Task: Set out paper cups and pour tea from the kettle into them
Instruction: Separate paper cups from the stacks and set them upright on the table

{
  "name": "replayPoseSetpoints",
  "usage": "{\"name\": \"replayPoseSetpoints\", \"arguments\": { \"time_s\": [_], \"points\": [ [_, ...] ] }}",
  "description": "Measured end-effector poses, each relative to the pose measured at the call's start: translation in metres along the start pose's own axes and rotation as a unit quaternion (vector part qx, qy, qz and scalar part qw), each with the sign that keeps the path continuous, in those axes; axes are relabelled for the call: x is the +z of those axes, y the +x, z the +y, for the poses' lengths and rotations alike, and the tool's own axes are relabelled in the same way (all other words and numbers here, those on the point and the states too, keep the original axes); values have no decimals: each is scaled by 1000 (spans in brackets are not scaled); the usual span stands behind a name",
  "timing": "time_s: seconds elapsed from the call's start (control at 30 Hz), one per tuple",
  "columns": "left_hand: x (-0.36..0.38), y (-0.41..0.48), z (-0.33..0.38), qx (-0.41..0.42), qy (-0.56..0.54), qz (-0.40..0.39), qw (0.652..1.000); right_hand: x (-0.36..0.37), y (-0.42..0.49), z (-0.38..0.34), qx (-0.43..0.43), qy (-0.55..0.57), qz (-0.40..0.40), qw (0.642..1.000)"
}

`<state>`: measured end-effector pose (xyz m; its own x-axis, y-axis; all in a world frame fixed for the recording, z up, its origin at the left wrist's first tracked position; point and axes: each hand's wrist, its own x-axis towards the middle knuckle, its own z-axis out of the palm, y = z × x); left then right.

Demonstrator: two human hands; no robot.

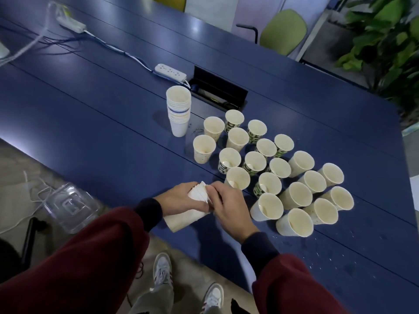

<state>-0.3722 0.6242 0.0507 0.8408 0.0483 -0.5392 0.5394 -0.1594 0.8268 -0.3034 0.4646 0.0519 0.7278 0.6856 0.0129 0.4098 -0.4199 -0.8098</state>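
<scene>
A stack of paper cups lies sideways at the table's near edge, at six o'clock of the view (rims pointing away from the person). The left hand grips its middle; the right hand pinches the rim end. Loose cups stand upright at two o'clock of the hands, an upright stack at twelve, a power strip beyond it.
</scene>
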Motion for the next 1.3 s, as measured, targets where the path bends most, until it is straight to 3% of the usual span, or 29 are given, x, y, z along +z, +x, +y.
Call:
{"name": "replayPoseSetpoints", "arguments": {
  "time_s": [0.13, 0.27, 0.43, 0.53, 0.77, 0.93, 1.07, 1.3],
  "points": [
    [-31, -8, -13, -27, -55, 4, 998, 4, 16, -8, -17, 14, 35, 999],
    [-58, -12, -27, -45, -18, 37, 998, 12, 36, 0, -40, -46, 97, 993],
    [-79, -4, -42, -65, 25, 62, 996, 40, 50, 21, 13, -156, 33, 987],
    [-78, 1, -38, -42, 24, 54, 997, 50, 46, 20, 26, -158, 14, 987],
    [-64, 9, -29, -32, 85, -39, 995, 56, 31, -6, -13, -119, 160, 980],
    [-44, 16, -17, 2, 77, -56, 995, 48, 16, -4, 7, -139, 101, 985],
    [-24, 19, -9, 6, 67, -60, 996, 29, 6, 7, 9, -61, 62, 996],
    [-2, 22, 2, 12, 30, -34, 999, -2, -5, 8, -11, -60, 87, 994]
  ]
}}
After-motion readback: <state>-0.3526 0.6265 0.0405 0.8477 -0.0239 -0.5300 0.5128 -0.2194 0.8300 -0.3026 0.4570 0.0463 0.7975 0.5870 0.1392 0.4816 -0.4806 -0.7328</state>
